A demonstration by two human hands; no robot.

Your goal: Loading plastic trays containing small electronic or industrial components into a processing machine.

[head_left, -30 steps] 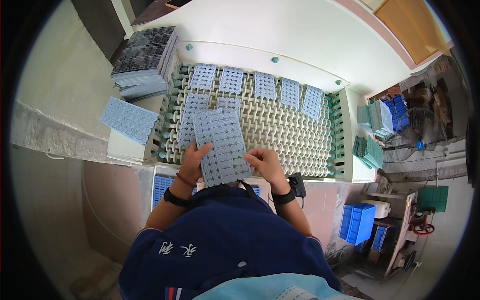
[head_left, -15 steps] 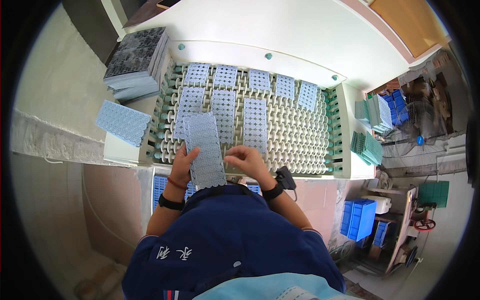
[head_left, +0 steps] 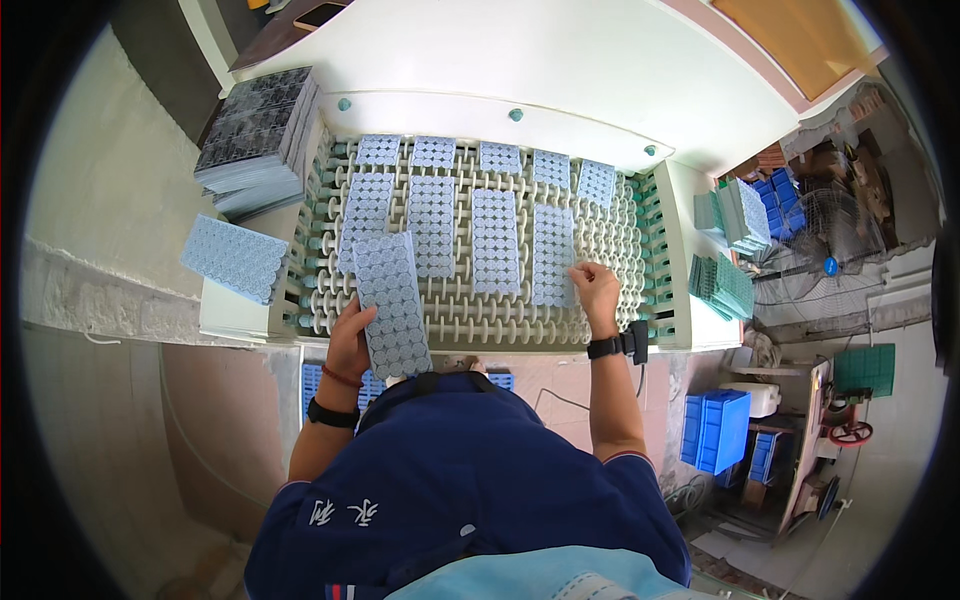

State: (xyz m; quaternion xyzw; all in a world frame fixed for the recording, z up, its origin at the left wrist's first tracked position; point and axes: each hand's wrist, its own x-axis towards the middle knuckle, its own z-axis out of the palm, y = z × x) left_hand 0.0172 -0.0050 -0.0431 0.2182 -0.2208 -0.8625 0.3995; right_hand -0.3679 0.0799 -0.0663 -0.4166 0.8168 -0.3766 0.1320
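Note:
My left hand (head_left: pixel 349 338) is closed on the edge of a small stack of light blue circuit board panels (head_left: pixel 393 305), made up of rows of round pieces with scalloped borders. The stack is tilted over the near left part of a roller conveyor (head_left: pixel 470 330). To the right, the pinched fingers of my right hand (head_left: pixel 597 293) are at the right edge of a single panel (head_left: pixel 553 257) lying on the rollers. Beside it in the same row lie a panel (head_left: pixel 495 243), another panel (head_left: pixel 431 227) and one partly behind the stack (head_left: pixel 365 215).
Several panels (head_left: pixel 500 157) form a farther row. A tall dark-topped stack (head_left: pixel 255 130) and a loose light blue pile (head_left: pixel 235 258) rest on the left ledge. Green-edged stacks (head_left: pixel 722 285) sit on the right ledge. Blue crates (head_left: pixel 715 432) stand at the lower right.
My right hand has moved right, and one more panel now lies on the rollers by its fingers. The left hand still holds the stack, shifted slightly left. The whole view has shifted a little.

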